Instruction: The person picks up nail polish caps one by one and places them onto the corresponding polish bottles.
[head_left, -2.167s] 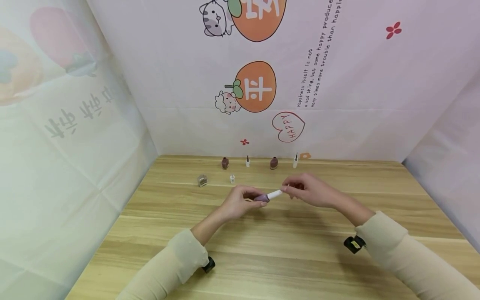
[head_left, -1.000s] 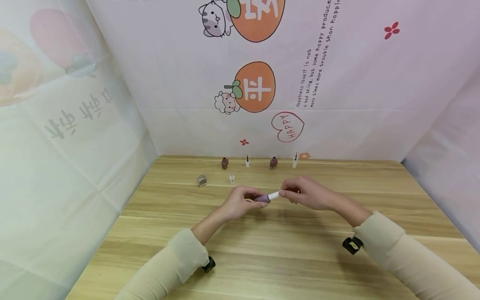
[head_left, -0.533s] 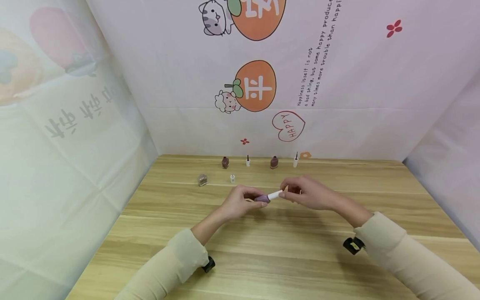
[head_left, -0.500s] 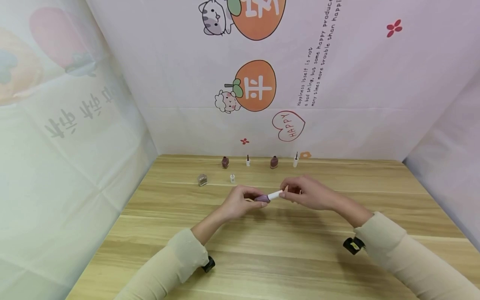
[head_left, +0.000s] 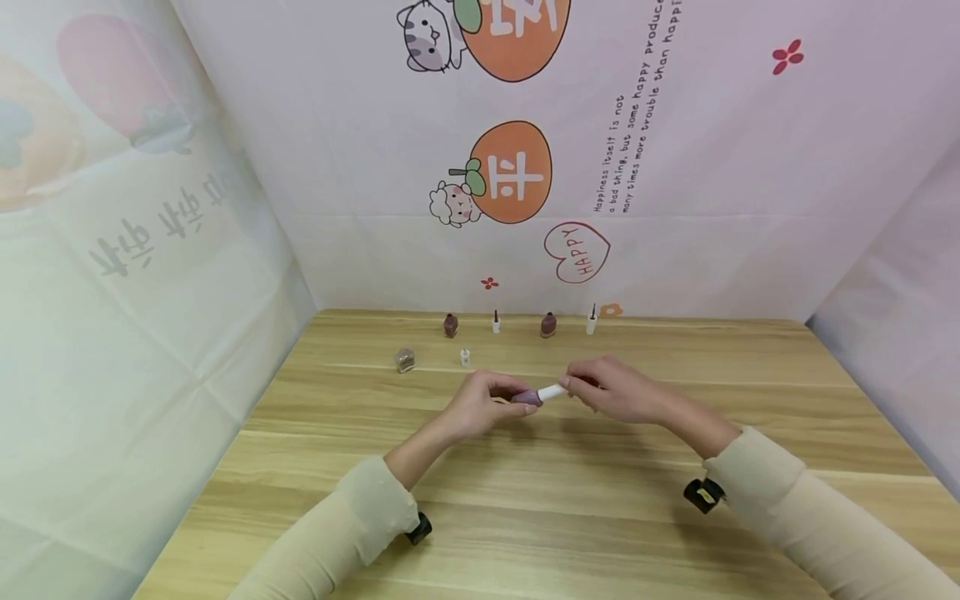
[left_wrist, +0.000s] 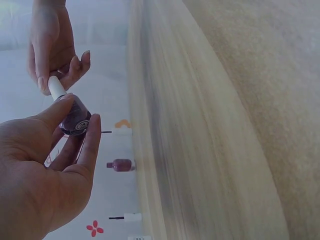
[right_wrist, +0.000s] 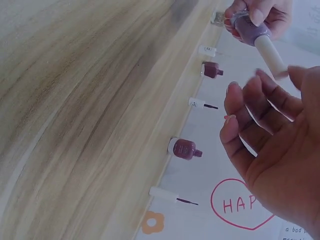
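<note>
Between the two hands, a purple nail polish bottle (head_left: 527, 398) is held tilted above the table, its long white cap (head_left: 552, 391) on the neck and pointing to the right. My left hand (head_left: 474, 408) grips the bottle's body between thumb and fingers; a round label shows on its base in the left wrist view. Thumb and index finger of my right hand (head_left: 618, 390) pinch the far end of the cap. In the right wrist view, the other fingers of that hand (right_wrist: 280, 117) are spread and loosely bent, away from the cap.
Along the back edge stand two uncapped dark mauve bottles (head_left: 450, 326) and two white caps (head_left: 591, 322) with brushes pointing up. Nearer, a clear glass bottle (head_left: 405, 360) and another white cap (head_left: 464, 357) stand on the wooden table (head_left: 525, 517). A printed cloth (head_left: 675, 267) hangs behind.
The right hand has shifted slightly and its fingers have changed pose around the cap end. The left hand keeps the bottle almost where it was. Other bottles and caps stay put.
</note>
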